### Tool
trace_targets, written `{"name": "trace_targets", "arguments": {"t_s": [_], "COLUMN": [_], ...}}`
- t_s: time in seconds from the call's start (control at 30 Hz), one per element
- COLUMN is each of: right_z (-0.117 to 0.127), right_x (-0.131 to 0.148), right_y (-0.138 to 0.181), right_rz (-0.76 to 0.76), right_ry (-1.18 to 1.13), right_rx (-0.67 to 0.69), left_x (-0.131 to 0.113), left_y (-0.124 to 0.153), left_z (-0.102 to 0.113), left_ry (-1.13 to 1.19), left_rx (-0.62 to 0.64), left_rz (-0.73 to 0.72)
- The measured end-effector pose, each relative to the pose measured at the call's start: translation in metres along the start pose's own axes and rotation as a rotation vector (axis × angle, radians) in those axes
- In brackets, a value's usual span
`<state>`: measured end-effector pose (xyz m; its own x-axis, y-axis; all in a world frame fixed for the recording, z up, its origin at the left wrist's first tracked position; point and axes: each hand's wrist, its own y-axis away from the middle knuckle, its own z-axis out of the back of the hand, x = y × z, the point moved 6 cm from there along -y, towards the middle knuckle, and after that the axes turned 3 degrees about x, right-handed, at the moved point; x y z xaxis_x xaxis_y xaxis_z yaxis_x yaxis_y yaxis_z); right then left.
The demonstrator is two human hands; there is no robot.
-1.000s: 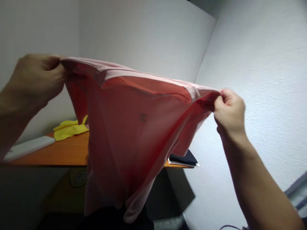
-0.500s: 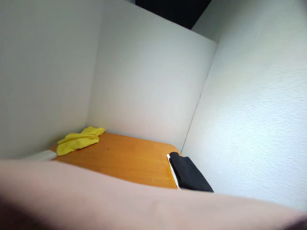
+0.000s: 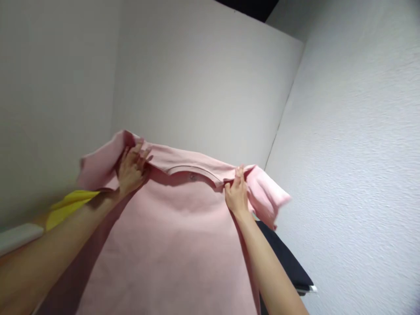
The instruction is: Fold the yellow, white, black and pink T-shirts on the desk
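Note:
A pink T-shirt (image 3: 173, 245) hangs spread out in front of me, its neckline near the top and its body running down past the lower edge of the view. My left hand (image 3: 132, 168) grips it at the left shoulder, fingers folded over the fabric. At the other shoulder, my right hand (image 3: 236, 192) pinches the cloth beside the collar. Both short sleeves flop outward beyond my hands. The shirt covers most of the table behind it.
Yellow cloth (image 3: 70, 205) lies at the left, partly behind my forearm, near a white flat object (image 3: 21, 236). Dark folded fabric (image 3: 285, 256) sits at the right. White walls (image 3: 203, 87) enclose the back and both sides.
The pink fabric, earlier a blurred band close to the camera, now stretches out at arm's length with both hands visible on it. The view has tilted slightly, and the shirt now hides the wooden tabletop.

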<state>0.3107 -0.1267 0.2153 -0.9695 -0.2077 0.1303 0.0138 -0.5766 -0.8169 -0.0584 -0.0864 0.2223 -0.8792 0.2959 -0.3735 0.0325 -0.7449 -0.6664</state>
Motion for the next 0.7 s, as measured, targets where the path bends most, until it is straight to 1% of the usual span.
{"name": "trace_targets", "arguments": {"t_s": [0.07,0.13,0.23,0.3,0.37,0.43,0.57,0.7], "right_z": [-0.051,-0.099,-0.154,-0.181,-0.197,-0.206,-0.216,-0.223], "right_x": [-0.009,-0.017,-0.031,-0.041,-0.051,-0.059,-0.073,-0.092], "right_y": [0.007,0.030,0.079,0.112,0.133,0.141,0.134,0.124], "right_rz": [-0.087,-0.125,-0.155,-0.184,-0.215,-0.245,-0.287,-0.364], "right_ry": [0.026,0.046,0.050,0.059,0.075,0.095,0.138,0.181], "right_rx": [0.245,0.486,0.740,0.878,0.962,0.986,0.979,0.919], "left_x": [0.007,0.028,0.069,0.100,0.124,0.138,0.144,0.148], "left_y": [-0.001,0.013,0.052,0.079,0.095,0.097,0.085,0.074], "left_z": [-0.043,-0.091,-0.150,-0.179,-0.195,-0.200,-0.209,-0.217], "left_ry": [-0.081,-0.145,-0.212,-0.265,-0.298,-0.305,-0.295,-0.285], "left_rx": [0.090,0.254,0.436,0.605,0.712,0.727,0.715,0.691], "left_rz": [-0.125,-0.179,-0.209,-0.125,-0.004,0.071,0.103,0.157]}}
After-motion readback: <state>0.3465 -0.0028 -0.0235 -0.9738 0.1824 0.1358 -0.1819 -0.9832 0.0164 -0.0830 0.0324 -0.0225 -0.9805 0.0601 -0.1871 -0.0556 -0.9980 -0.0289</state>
